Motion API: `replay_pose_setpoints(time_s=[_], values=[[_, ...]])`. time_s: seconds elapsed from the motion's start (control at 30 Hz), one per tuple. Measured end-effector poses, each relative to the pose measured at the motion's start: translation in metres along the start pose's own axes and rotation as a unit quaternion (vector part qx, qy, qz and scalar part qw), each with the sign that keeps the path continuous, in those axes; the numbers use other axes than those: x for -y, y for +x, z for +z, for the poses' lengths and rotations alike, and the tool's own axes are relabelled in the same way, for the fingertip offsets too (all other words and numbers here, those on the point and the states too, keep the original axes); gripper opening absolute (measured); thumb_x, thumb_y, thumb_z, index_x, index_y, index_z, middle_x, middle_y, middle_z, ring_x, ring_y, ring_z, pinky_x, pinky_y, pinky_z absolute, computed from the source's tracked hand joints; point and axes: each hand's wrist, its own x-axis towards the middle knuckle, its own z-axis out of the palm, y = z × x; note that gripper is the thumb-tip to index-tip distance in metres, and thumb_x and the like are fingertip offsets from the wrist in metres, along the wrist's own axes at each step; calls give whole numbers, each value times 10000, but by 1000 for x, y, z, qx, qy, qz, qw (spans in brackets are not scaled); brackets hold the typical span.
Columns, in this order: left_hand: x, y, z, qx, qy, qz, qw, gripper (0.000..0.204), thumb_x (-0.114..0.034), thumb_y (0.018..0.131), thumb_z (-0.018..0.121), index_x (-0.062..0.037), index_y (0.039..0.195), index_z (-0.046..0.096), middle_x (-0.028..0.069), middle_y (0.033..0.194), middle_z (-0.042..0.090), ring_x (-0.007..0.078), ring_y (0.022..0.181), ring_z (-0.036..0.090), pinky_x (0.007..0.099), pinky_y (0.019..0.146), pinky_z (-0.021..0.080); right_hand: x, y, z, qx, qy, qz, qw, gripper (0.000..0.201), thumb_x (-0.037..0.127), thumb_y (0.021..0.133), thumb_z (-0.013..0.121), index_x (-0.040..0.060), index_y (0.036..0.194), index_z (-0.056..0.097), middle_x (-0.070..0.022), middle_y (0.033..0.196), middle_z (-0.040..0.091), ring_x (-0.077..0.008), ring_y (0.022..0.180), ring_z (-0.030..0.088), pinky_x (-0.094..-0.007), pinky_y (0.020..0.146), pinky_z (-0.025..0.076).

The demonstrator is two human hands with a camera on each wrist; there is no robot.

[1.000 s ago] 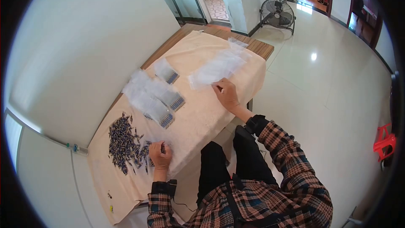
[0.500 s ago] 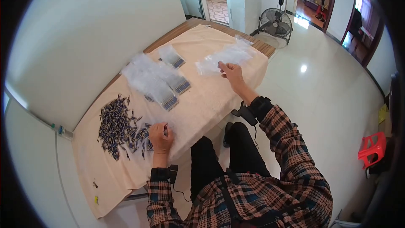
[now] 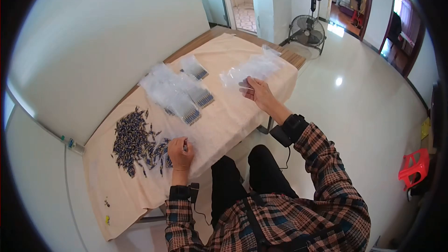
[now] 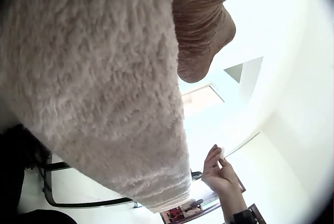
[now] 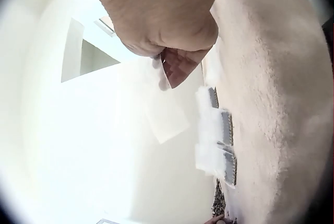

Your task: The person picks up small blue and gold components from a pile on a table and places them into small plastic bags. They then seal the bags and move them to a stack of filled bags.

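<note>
At the edge of the loose dark-blue pieces [image 3: 133,137], my left hand [image 3: 180,155] is curled around something small and dark, mostly hidden by the fingers. My right hand [image 3: 261,95] is raised near the spread clear bags [image 3: 254,67], pinching a thin transparent bag between thumb and fingers; fingers show through the film. In the right wrist view the held bag [image 5: 166,122] hangs below the right hand [image 5: 162,20]. Filled bags [image 3: 172,88] with rows of blue-and-gold pieces lie between the two hands, overlapping.
A cream cloth [image 3: 224,121] covers most of the wooden table [image 3: 291,58]. A white wall [image 3: 116,32] borders the table's far-left side. Beyond the table stand a black fan [image 3: 307,30] and a red stool [image 3: 414,168]. A small yellow item [image 3: 108,220] lies at the cloth's near-left corner.
My right hand has lifted from the edge of the clear bags, now with a transparent bag between its fingers. The left hand stays by the loose pieces. The head view has shifted.
</note>
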Motion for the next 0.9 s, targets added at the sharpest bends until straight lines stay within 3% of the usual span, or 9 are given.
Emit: replay_pose_setpoints(time_s=[0.3,0.6,0.7,0.9], values=[[-3,3,0,0,32,7,999,124,-53,714,603,-54,837,593,106,733,579,305,695,560,394,657,441,4,-19,34,123,-33,2,992,123,153,934,603,61,1010,636,-48,1000,680,-144,918,657,-303,816,545],[-4,6,-1,-8,54,-53,997,143,-37,696,615,-52,834,584,109,731,569,306,704,557,386,667,438,-1,-26,72,231,-62,20,971,147,149,949,573,34,981,659,-55,968,681,-139,914,649,-310,815,543],[-2,5,-1,-23,57,-47,997,154,-36,688,622,-53,836,585,110,742,572,307,715,560,383,674,440,-3,-29,89,289,-121,-13,950,177,157,960,557,17,991,661,-58,961,681,-137,920,643,-311,813,542],[-2,6,0,-46,46,-31,997,125,-33,711,611,-42,832,582,103,698,532,301,659,530,387,616,421,-15,-41,111,317,-147,-4,937,199,156,967,544,-2,1009,658,-64,947,680,-134,913,641,-308,801,546]])
